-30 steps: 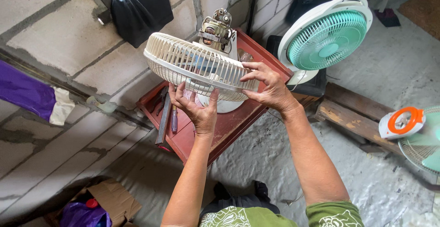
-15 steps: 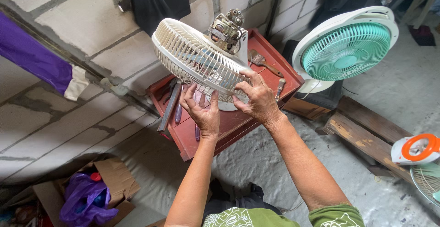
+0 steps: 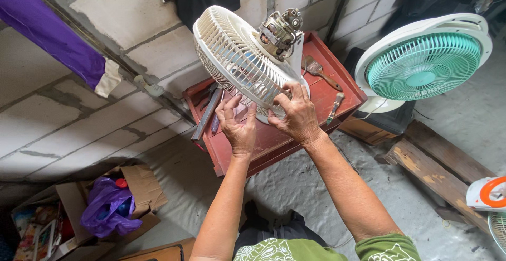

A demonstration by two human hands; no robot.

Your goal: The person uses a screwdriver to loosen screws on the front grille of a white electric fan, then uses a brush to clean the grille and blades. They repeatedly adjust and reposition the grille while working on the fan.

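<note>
- Over the red table point(image 3: 274, 145), both hands grip a white fan grille point(image 3: 237, 63) at its lower rim; the grille is tilted, its face turned toward the block wall point(image 3: 89, 108).
- Left hand point(image 3: 238, 126) has its fingers spread up against the rim, thumb on the near side, holding the grille.
- Right hand point(image 3: 298, 114) curls its fingers over the rim just beside the left, also holding it.
- Behind the grille sits the bare motor point(image 3: 279, 29), fixed to its back.
- On the table lie a brush point(image 3: 321, 73) and a screwdriver point(image 3: 334, 107) to the right of the hands, and dark tools point(image 3: 206, 114) to the left.
- A green fan point(image 3: 424, 63) stands just right of the table, near wooden planks point(image 3: 443, 161).
- Purple cloth point(image 3: 52, 31) hangs along the wall; a cardboard box point(image 3: 68, 208) with a purple bag point(image 3: 108, 205) sits at lower left.
</note>
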